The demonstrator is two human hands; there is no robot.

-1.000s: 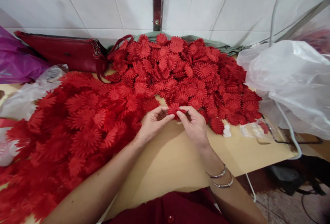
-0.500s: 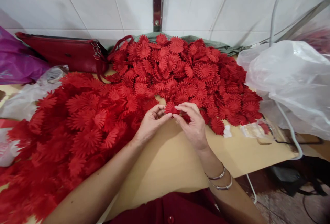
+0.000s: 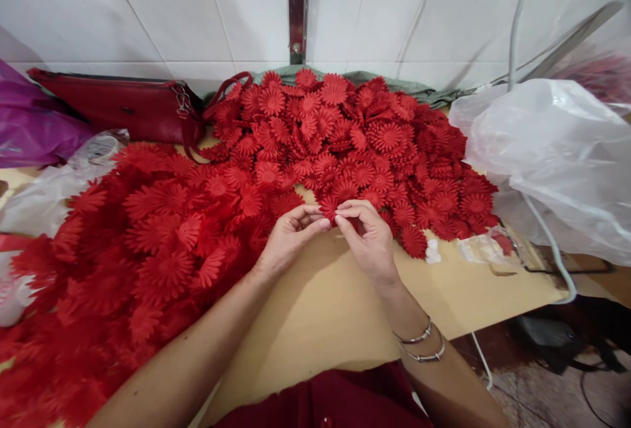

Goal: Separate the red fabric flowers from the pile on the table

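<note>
A small red artificial flower (image 3: pixel 328 207) is pinched between my two hands, just above the table's surface. My left hand (image 3: pixel 292 236) grips its left edge with thumb and fingers. On the other side, the thumb and fingertips of my right hand (image 3: pixel 369 238) close on its right edge. Behind my hands rises a heap of smaller, thicker red flowers (image 3: pixel 389 137). To the left spreads a loose pile of larger, thin red flower pieces (image 3: pixel 165 270). My fingers partly cover the held flower, so its layers cannot be made out.
A red handbag (image 3: pixel 106 104) and a purple bag (image 3: pixel 34 119) stand at the back left. On the right sits a white plastic bag (image 3: pixel 552 152) beside a grey cable (image 3: pixel 549 237). The table's (image 3: pixel 315 309) right edge drops to the floor. A tiled wall (image 3: pixel 197 7) closes the back.
The held flower has tilted slightly between my fingers, and my fingertips have shifted a little on it. The whole view has moved slightly; the piles look the same.
</note>
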